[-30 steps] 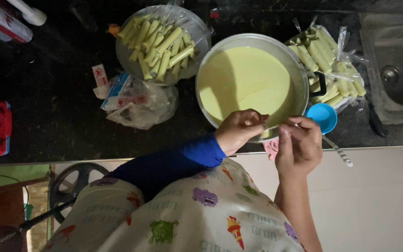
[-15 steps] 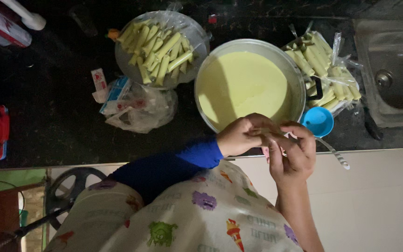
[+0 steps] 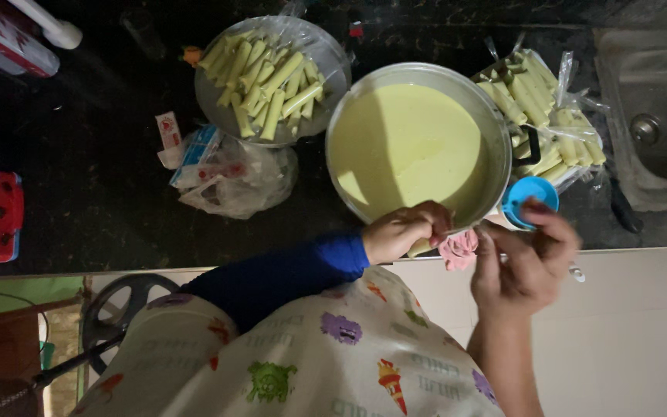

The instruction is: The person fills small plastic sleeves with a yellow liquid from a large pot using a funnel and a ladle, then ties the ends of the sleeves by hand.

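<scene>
**Hands drew apart over the pot's near rim**

The left hand [image 3: 404, 230], in a blue sleeve, was closed around the end of a thin pale-yellow tube [image 3: 420, 248], pinching it just at the near rim of the big metal pot [image 3: 496, 139] of pale yellow-green liquid. Half a second earlier both hands had been pressed together over that tube; now the right hand [image 3: 526, 259] had pulled off to the right, its fingers loosely curled and blurred by motion, so whether it held anything could not be told. A crumpled pink piece [image 3: 458, 249] lay between the two hands at the counter edge.

The parting suggested that the shared work on this tube's end was over or between grips, leaving the left hand alone in charge of it. Filled tubes lay heaped in a round tray [image 3: 218, 104] beyond the pot and in a clear bag [image 3: 573, 108] to its right, beside a small blue cup [image 3: 529, 199].
</scene>
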